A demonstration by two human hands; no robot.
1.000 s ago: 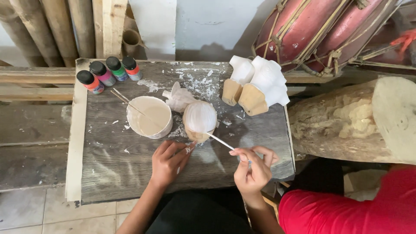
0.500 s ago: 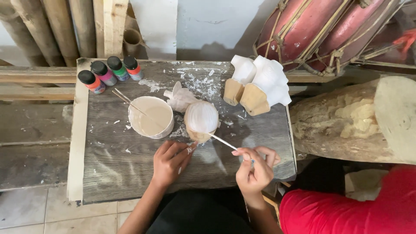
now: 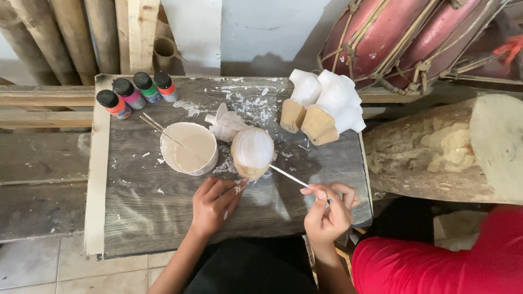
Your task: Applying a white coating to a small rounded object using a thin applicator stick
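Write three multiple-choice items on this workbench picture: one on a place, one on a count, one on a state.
1. Where is the bowl of white paint?
A. left of the round carving
B. right of it
C. on the floor

2. How many small paint bottles stand at the table's back left?
A. two
B. four
C. six

3. What does the right hand hold?
A. nothing
B. a bottle
C. a thin brush

Key: 1 A, the bowl sits left of the carving. 2 B, four caps show. 3 C, the fingers pinch the brush's handle.

Brush (image 3: 289, 176) against white-painted carving (image 3: 252, 152)
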